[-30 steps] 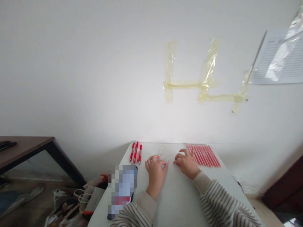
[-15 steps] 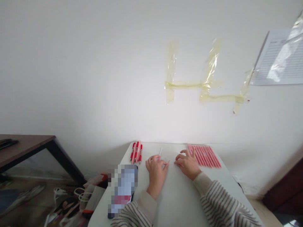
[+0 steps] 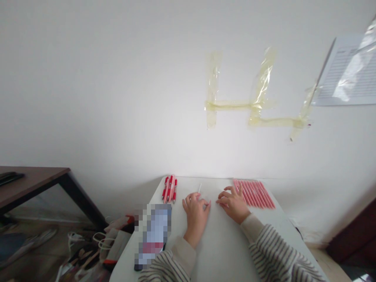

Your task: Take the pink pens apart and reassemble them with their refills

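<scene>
Over the middle of the white table, my left hand (image 3: 196, 214) is closed, its thumb and forefinger drawn together. A thin white stick (image 3: 200, 188), perhaps a pen refill, juts up from its fingers; its lower end is hidden. My right hand (image 3: 234, 204) faces it a short gap away, fingers bent and thumb pinched to forefinger. Whatever lies in that pinch is too small to make out. Beside the right hand lies a slanted row of pink pens (image 3: 255, 194). At the back left lies a small bunch of red and pink pens (image 3: 169, 189), apart from the left hand.
A phone with a blurred-out screen (image 3: 154, 235) lies along the left side of the table (image 3: 221, 246). The wall with yellowish tape (image 3: 232, 106) meets the table's far edge. A brown desk (image 3: 35, 182) stands at left, with bags (image 3: 114, 243) on the floor between.
My left hand has shifted very slightly to the right. My right hand, the pens and the phone look unchanged.
</scene>
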Demonstrator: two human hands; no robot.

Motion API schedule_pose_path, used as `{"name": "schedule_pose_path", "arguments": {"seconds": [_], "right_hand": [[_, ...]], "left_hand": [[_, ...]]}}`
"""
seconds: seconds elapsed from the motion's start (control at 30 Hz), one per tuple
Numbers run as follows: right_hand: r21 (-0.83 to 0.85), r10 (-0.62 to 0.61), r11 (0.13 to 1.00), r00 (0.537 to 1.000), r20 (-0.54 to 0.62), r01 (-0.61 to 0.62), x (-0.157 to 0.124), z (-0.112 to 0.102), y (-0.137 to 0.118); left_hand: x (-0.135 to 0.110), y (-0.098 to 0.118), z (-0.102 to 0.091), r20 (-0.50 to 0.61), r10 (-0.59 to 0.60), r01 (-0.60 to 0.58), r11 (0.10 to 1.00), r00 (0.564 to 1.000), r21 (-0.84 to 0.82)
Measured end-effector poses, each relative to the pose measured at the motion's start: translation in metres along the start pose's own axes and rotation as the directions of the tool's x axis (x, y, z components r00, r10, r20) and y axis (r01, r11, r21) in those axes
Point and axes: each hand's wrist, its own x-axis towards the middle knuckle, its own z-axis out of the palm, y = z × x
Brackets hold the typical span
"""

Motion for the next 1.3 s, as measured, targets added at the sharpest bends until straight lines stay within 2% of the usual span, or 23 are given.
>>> {"name": "schedule_pose_path", "arguments": {"seconds": [0.73, 1.07, 1.3], "right_hand": [[-0.04, 0.072, 0.996, 0.994, -0.085, -0.076, -0.007, -0.012, 0.011], [-0.029, 0.119, 0.992, 0.99, -0.076, -0.122, -0.007, -0.009, 0.019], [-0.043, 0.122, 0.992, 0.992, -0.029, -0.123, -0.008, -0.007, 0.025]], "left_hand": [[-0.003, 0.009, 0.009, 0.032, 0.04, -0.04, 0.999, 0.999, 0.007], [-0.002, 0.011, 0.016, 0.032, 0.037, -0.038, 0.999, 0.999, 0.024], [0.001, 0.012, 0.02, 0.037, 0.008, -0.009, 0.999, 0.999, 0.035]]}}
